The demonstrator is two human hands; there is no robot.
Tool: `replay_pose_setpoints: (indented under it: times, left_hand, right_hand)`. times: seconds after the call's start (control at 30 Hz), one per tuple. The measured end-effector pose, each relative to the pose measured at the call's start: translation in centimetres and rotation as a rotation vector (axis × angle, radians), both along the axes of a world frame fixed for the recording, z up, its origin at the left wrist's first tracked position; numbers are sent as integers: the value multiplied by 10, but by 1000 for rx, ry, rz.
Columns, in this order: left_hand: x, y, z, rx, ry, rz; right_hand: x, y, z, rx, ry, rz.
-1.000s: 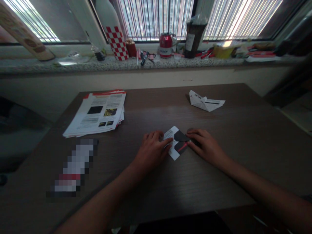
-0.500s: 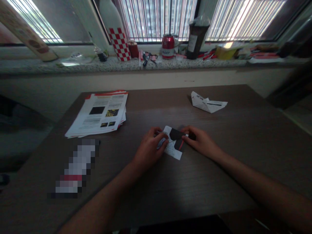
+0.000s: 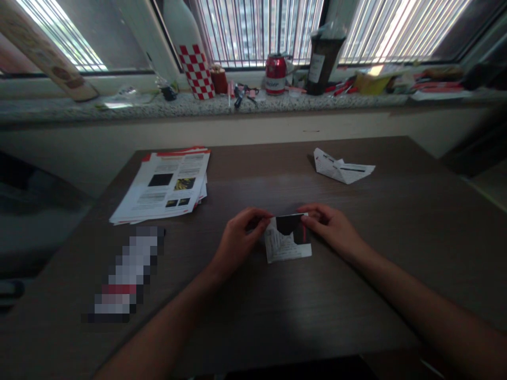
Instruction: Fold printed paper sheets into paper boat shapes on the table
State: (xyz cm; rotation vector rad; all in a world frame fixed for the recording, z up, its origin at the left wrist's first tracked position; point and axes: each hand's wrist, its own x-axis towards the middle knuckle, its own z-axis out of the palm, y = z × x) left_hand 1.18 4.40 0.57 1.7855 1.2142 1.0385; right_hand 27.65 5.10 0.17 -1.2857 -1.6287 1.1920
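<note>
Between my two hands is a small folded sheet of printed paper [image 3: 287,248], white with text and a dark patch on its upper part. My left hand [image 3: 243,232] pinches its upper left corner between thumb and fingers. At the upper right corner, my right hand [image 3: 330,227] grips the same paper the same way. The paper's lower edge faces me, close to the brown table [image 3: 237,327]. Farther back on the right lies a folded paper boat [image 3: 343,170], printed with text.
A stack of printed sheets [image 3: 166,190] lies at the back left. In front of it is a blurred-out oblong item [image 3: 127,274]. On the windowsill [image 3: 150,111] stand a checkered bottle [image 3: 196,71], a red can [image 3: 275,76], a dark cup [image 3: 322,63] and small clutter.
The folded paper has turned from a tilt to nearly square with me. My left hand has moved from lying over its left side to pinching its upper left corner.
</note>
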Motion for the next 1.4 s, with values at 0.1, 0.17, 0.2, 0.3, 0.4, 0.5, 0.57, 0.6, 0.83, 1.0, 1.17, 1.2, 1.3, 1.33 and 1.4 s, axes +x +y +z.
replay_pose_setpoints:
  times: [0.1,0.17,0.2,0.3,0.4,0.5,0.57,0.6,0.83,1.0,1.17,1.2,1.3,1.33,1.4]
  left_hand:
    - [2,-1,1,-29,-33,-5]
    - [2,-1,2,-58,-56,-14]
    - [3,-1,2,-70,-68,-16]
    - [3,0,1,-101,-98,-17]
    - [4,1,0,-127,-122,-25]
    - [4,2,0,-141,-126,-32]
    - [4,2,0,-143,-121,-30]
    - [4,2,1,-144,-122,-27]
    - [4,1,2,-161,-140,-43]
    - [5,1,0,-159,-112,-43]
    - [2,4,-6,-73,-43,-26]
    - [1,5,-7,-46,-14,-15]
    - [-3,8,-8,37,88,27]
    - [-4,8,-8,62,124,37]
    - [-6,10,-8,103,192,50]
  right_hand:
    - [0,-1,2,-60,51,-7]
    - [0,-2,3,-71,54,-17]
    - [0,-3,4,-70,52,-25]
    - [-1,-3,4,-64,47,-44]
    - [-1,-3,4,-72,55,-46]
    - [-2,-3,5,-86,33,-48]
    - [-2,-3,6,-100,25,-49]
    - [-3,-3,6,-104,26,-50]
    - [-4,-4,7,-75,43,-68]
    - [-4,-1,1,-27,4,-66]
    - [-1,5,-8,112,-98,-76]
    - [0,5,-9,175,-140,-76]
    - [2,4,-7,413,-304,-21]
    - [3,2,-6,486,-359,15]
    - [3,0,-6,584,-446,107]
